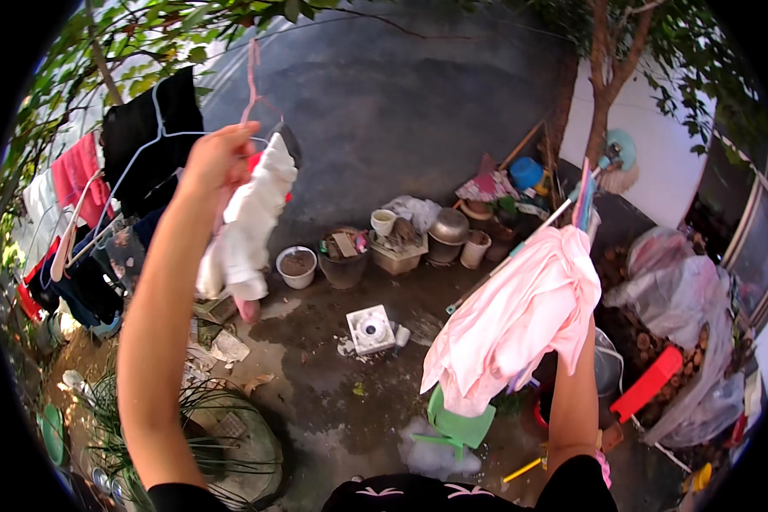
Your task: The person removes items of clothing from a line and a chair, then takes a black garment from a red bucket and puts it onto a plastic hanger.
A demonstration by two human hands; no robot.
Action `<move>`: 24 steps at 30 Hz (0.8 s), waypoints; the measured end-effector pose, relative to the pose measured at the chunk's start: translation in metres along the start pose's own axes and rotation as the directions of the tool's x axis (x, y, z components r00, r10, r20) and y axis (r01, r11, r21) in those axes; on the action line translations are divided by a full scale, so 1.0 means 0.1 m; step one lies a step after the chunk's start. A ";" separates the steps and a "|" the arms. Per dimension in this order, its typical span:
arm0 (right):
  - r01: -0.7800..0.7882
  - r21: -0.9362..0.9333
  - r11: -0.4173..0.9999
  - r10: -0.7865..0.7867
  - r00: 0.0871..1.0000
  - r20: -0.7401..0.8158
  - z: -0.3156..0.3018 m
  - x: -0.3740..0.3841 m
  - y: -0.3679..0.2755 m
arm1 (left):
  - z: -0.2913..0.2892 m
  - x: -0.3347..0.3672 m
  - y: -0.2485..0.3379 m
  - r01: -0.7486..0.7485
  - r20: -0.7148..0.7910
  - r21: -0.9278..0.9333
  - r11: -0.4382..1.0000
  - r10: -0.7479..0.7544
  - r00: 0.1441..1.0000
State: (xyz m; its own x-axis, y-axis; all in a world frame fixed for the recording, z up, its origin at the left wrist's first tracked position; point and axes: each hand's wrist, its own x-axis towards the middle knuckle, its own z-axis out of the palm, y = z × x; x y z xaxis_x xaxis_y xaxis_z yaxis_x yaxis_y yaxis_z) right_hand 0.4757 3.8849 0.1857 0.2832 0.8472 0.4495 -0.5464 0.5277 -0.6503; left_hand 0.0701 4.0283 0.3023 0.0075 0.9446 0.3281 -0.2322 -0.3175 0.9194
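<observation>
My left hand (222, 158) is raised at the upper left, its fingers closed at the neck of a pink clothes hanger (251, 81). Just below and beside the hand hangs a bunched white garment (252, 222). A light blue hanger (158, 132) passes behind that hand. On the right, a pale pink garment (520, 316) drapes over my right hand and hides its fingers; only the right forearm (574, 401) shows. Above the pink garment stick up several coloured hangers (584, 200), beside a long white pole (559, 213) that slants behind the cloth.
Dark and red clothes (77, 175) hang at the left. Pots and basins (346, 256) line the grey wall. A white square block (369, 329) lies on the wet ground, with a green stool (461, 422) nearer. Plastic sheeting (683, 294) lies right; a round planter (252, 452) stands near left.
</observation>
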 end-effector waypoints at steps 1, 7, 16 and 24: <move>-0.042 0.025 0.999 0.041 0.999 0.022 0.20 -0.07 -0.12 | -0.15 -0.01 0.05 0.004 0.063 0.093 0.996 -0.010 0.998; -0.042 -0.030 0.999 0.038 0.990 -0.133 0.33 -0.06 -0.17 | -0.48 -0.27 0.22 -0.092 0.154 0.476 0.875 0.019 0.988; -0.091 -0.087 0.992 0.076 0.984 -0.162 0.07 -0.16 -0.06 | 0.46 -1.69 -0.21 -0.610 0.316 0.662 0.435 0.577 0.753; -0.196 -0.222 0.955 0.175 0.978 -0.115 -0.02 -0.38 -0.03 | 1.35 -1.78 -1.74 -0.554 0.667 0.084 0.828 0.366 0.649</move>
State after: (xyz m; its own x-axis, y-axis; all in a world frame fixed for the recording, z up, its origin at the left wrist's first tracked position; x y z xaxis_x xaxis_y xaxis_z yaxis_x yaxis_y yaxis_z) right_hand 0.4677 3.8513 0.1695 0.2719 0.9277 0.2560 -0.4029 0.3513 -0.8452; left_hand 0.2409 3.9044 0.1131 0.5686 0.4412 0.6942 -0.1146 -0.7932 0.5981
